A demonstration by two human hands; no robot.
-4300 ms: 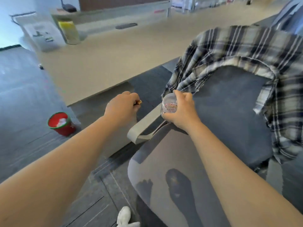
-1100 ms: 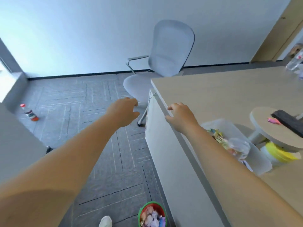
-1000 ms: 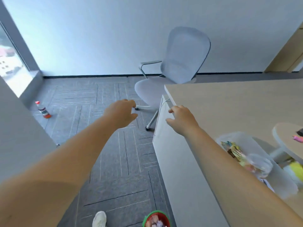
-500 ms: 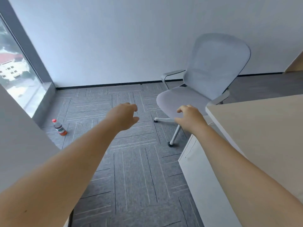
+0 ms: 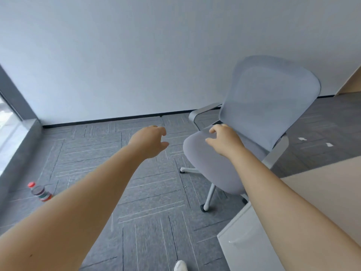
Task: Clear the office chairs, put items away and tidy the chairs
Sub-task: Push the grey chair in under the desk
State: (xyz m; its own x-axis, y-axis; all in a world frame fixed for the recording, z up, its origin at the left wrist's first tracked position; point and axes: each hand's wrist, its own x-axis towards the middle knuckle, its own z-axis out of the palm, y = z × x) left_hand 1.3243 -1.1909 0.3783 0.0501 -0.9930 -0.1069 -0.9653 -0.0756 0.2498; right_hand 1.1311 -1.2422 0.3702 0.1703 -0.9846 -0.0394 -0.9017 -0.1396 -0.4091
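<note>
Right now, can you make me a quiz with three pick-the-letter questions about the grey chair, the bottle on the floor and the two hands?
1. Where does the small red-capped plastic bottle stand?
A. on the chair seat
B. on the grey carpet floor near the window
C. on the desk

2. What colour is the mesh-backed swivel office chair?
A. light grey
B. red
C. green

3. What do the left hand and right hand hold?
A. a shirt
B. a cup
C. nothing

Answers: 1 B, it stands on the carpet at far left. 2 A, seat and back are pale grey. 3 C, both hands are open and empty.

Grey carpet (image 5: 148, 202) bears chair (image 5: 252, 133), bottle (image 5: 40, 192), perhaps paper scraps (image 5: 301, 139).
</note>
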